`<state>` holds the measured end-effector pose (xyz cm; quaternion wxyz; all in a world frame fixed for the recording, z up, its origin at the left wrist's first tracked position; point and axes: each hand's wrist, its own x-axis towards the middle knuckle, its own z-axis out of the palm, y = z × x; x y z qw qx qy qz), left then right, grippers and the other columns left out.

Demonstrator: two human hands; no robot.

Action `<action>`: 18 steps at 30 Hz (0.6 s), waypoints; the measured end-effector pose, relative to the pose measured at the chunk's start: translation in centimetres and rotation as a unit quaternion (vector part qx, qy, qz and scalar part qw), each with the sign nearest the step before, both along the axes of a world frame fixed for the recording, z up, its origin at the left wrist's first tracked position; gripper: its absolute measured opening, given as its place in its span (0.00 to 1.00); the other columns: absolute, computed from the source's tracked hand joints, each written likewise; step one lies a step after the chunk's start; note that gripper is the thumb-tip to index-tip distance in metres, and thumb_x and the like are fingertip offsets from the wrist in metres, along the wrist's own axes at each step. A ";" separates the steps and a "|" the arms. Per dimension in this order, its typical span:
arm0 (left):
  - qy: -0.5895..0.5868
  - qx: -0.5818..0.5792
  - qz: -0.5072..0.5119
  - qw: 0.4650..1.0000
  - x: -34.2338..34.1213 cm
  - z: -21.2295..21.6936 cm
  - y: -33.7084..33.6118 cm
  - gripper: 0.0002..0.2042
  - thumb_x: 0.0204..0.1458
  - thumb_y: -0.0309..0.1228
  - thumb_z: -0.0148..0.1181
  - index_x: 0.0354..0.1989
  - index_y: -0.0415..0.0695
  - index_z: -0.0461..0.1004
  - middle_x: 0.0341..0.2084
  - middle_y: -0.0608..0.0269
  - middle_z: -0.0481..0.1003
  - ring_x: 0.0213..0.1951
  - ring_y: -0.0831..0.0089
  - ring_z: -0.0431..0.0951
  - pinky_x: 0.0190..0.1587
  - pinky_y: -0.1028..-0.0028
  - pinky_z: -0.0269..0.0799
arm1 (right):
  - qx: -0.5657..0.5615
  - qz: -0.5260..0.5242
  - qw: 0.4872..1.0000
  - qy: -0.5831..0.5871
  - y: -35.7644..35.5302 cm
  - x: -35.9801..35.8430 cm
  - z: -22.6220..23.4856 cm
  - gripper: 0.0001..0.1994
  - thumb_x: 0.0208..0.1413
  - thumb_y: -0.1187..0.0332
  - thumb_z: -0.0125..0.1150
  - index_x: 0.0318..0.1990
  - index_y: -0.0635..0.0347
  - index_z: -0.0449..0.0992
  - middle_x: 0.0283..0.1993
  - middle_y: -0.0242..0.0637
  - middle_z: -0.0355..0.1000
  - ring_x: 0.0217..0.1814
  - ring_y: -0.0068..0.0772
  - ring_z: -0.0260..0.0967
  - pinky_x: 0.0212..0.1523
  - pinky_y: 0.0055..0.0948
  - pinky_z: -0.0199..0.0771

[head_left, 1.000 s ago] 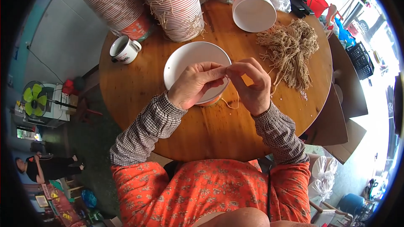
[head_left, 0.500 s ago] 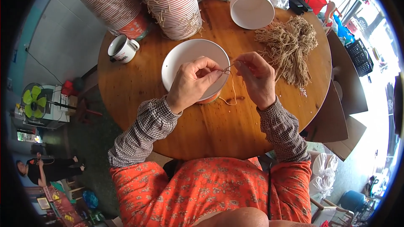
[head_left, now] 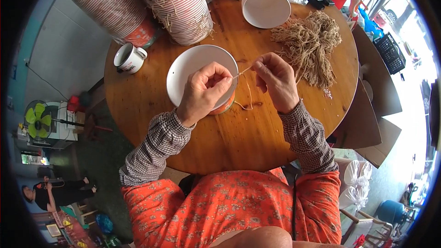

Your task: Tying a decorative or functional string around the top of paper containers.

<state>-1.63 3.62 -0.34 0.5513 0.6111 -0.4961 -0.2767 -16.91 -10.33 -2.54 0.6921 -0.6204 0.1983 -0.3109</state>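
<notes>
Between my two hands a thin tan string is stretched, with what looks like a small knot near the left fingertips. My left hand pinches one part of it over the white inside of a paper bucket. Thumb and forefinger of my right hand pinch the other end, to the right of the bucket's rim. A loose length of string hangs down to the table beside the bucket's orange outer wall. The bucket stands tilted, its mouth facing me.
Tall stacks of orange and white buckets stand at the back left, near an enamel mug. A bundle of tan strings lies right on the round wooden table, by another bucket stack. Cardboard boxes stand beyond the right edge.
My hands have drawn slightly apart, and the string between them is straighter, its loop pulled down to a small knot. The whole view has shifted a little.
</notes>
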 end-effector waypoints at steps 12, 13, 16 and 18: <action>-0.059 0.013 0.008 0.998 -0.3 0.0 0.3 0.04 0.55 0.25 0.58 0.36 0.39 0.72 0.24 0.67 0.75 0.25 0.83 0.73 0.31 0.81 0.68 | 0.207 0.089 0.974 -0.034 1.1 -1.4 2.0 0.05 0.65 0.66 0.50 0.38 0.55 0.65 0.21 0.21 0.53 0.17 0.11 0.44 0.14 0.14 0.44; -0.059 0.011 0.010 0.998 -0.4 0.1 0.2 0.04 0.55 0.25 0.58 0.36 0.39 0.72 0.24 0.67 0.75 0.25 0.83 0.73 0.31 0.81 0.68 | 0.193 0.083 0.977 -0.049 1.0 -1.4 2.0 0.06 0.65 0.66 0.51 0.37 0.57 0.65 0.21 0.22 0.54 0.18 0.12 0.46 0.15 0.15 0.46; -0.022 0.057 -0.022 0.998 -0.4 0.3 -0.1 0.07 0.55 0.25 0.58 0.41 0.40 0.72 0.21 0.68 0.73 0.21 0.84 0.68 0.28 0.81 0.66 | 0.157 0.075 0.983 -0.049 1.0 -1.3 2.2 0.07 0.64 0.65 0.52 0.38 0.59 0.65 0.22 0.23 0.57 0.19 0.12 0.49 0.16 0.17 0.49; -0.168 -0.027 0.014 0.985 -0.5 0.3 -0.2 0.11 0.54 0.26 0.60 0.45 0.41 0.73 0.18 0.69 0.70 0.19 0.85 0.64 0.27 0.80 0.64 | 0.136 0.071 0.988 -0.033 0.9 -1.3 2.4 0.07 0.64 0.66 0.52 0.38 0.59 0.65 0.21 0.23 0.57 0.19 0.12 0.49 0.17 0.17 0.49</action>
